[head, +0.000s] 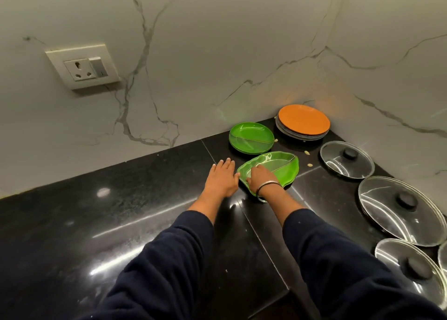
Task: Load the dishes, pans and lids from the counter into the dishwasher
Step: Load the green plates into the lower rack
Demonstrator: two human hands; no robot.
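- Nearest, at the right edge, a glass lid point(411, 269) with a dark knob lies flat on the black counter point(96, 223); a larger glass lid point(399, 209) lies just beyond it.
- The left hand point(221, 180) rests palm-down on the counter, fingers straight and together, just beside the leaf-shaped green plate point(278, 167).
- The right hand point(262, 177), a bangle at its wrist, lies on that plate's near-left part with fingers curled at the rim; whether they grip it, I cannot tell.
- Farther right sits a small glass lid point(347, 160).
- Beyond, a round green plate point(251, 138) lies flat.
- In the corner, a stack of plates topped orange point(303, 121) stands against the marble wall point(217, 54).
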